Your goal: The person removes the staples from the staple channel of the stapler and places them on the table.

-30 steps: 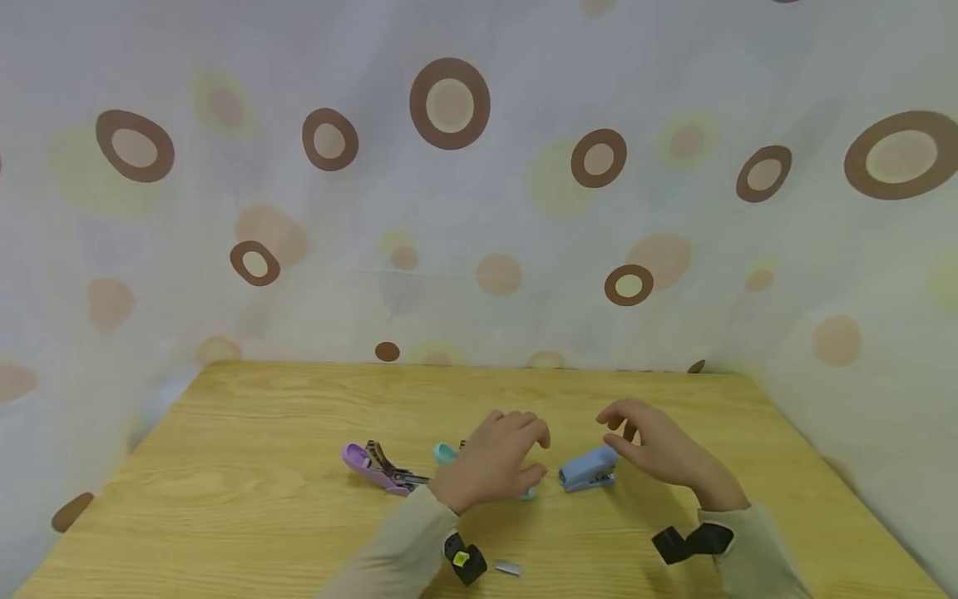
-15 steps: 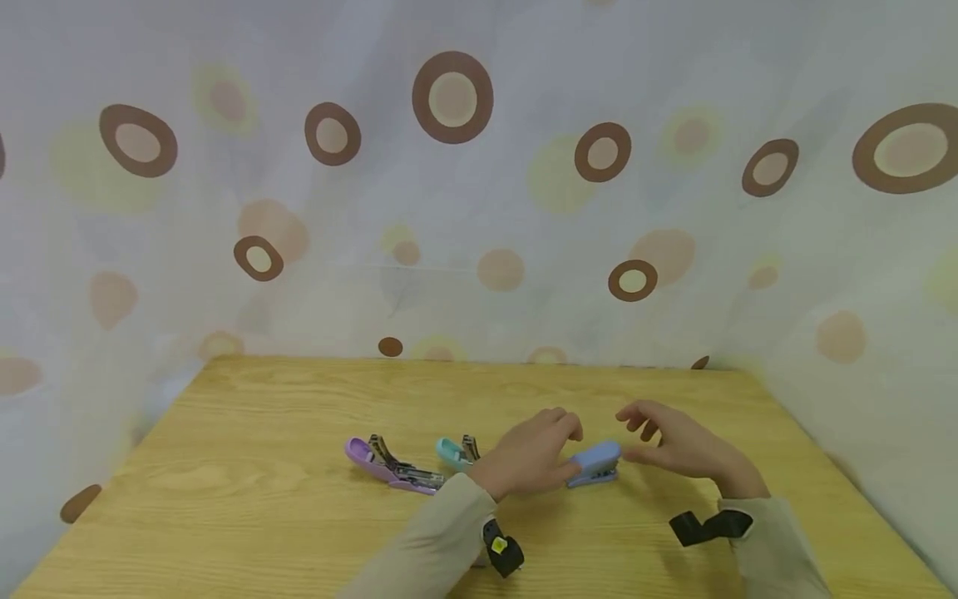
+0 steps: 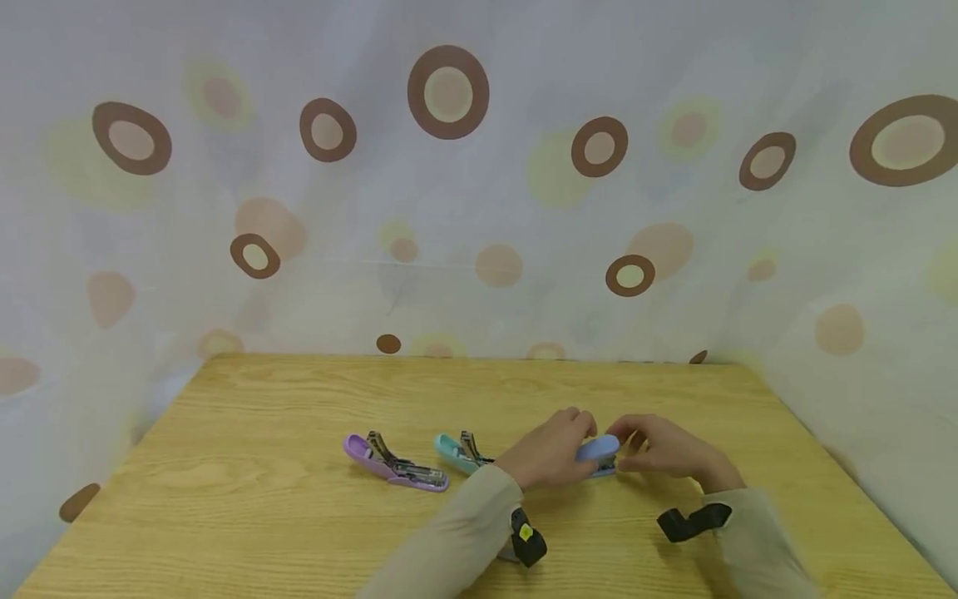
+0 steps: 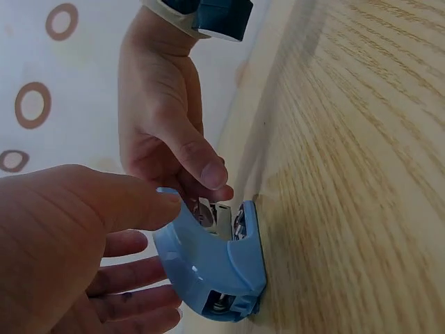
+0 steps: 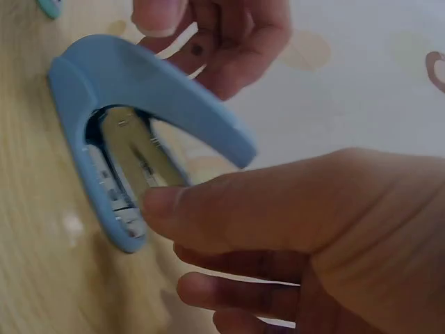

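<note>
A blue stapler point(image 3: 599, 449) stands on the table between the two hands, its rounded cover arching above the metal magazine point(image 5: 139, 149). My left hand point(image 3: 550, 449) lies along its left side. In the left wrist view, the left thumb tip overlaps the cover's edge, while the fingers stay loosely bent beside it. From the right comes my right hand point(image 3: 666, 453), its thumb tip appearing at the magazine's front end in the right wrist view. Its other fingers are loosely bent; contact is hard to judge. A turquoise stapler point(image 3: 456, 453) with its cover swung back sits partly behind the left forearm.
A purple stapler point(image 3: 392, 466), cover folded back, lies further left on the wooden table point(image 3: 224, 499). A small grey piece point(image 3: 509, 552) is mostly hidden under the left wrist. Patterned cloth point(image 3: 449, 208) hangs behind the table and at its sides.
My left hand has moved right, from over the turquoise stapler to the blue one. My right hand drew back slightly, then came in to the blue stapler's right end.
</note>
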### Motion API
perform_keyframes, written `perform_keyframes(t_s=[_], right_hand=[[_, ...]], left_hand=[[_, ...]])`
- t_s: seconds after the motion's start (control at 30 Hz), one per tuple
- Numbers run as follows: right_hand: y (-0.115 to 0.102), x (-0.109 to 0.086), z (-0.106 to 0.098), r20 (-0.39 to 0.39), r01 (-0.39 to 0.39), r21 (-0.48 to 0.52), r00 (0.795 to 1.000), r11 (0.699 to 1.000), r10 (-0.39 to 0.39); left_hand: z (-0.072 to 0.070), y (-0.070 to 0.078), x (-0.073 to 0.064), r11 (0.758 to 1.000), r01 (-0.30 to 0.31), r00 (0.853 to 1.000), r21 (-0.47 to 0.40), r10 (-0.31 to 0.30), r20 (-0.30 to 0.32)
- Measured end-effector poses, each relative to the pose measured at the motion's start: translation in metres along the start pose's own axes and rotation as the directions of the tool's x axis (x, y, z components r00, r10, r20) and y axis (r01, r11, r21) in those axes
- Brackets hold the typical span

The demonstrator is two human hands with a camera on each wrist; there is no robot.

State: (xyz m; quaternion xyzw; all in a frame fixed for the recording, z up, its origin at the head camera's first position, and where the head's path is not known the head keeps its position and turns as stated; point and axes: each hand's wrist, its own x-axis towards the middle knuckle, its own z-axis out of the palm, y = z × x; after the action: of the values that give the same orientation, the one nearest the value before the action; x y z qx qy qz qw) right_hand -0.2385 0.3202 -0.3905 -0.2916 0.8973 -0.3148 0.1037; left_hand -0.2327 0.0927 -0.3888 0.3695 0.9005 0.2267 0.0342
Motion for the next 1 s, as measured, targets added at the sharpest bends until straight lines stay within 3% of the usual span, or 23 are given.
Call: perform_keyframes(t_s=[0.13,0.53,1.0], right_hand=[[0.008,0.006,0.010,0.020,-0.012,0.052,1.000,0.999,0.011],[0.027,0.007,0.020,-0.030,0.029,0.170,0.999,0.985,-0.024],[0.028,0.004,0.021,-0.030,0.028,0.233,0.999,0.972,-0.021]], left_hand=[[0.005,0.000,0.005,1.000,-0.013,1.000,0.007,0.013,0.006],[0.011,0.007,0.018,0.998,-0.036,0.999,0.055,0.034,0.031],[0.014,0.013,0.014,0.997,-0.006,0.998,0.080,0.002,0.059]])
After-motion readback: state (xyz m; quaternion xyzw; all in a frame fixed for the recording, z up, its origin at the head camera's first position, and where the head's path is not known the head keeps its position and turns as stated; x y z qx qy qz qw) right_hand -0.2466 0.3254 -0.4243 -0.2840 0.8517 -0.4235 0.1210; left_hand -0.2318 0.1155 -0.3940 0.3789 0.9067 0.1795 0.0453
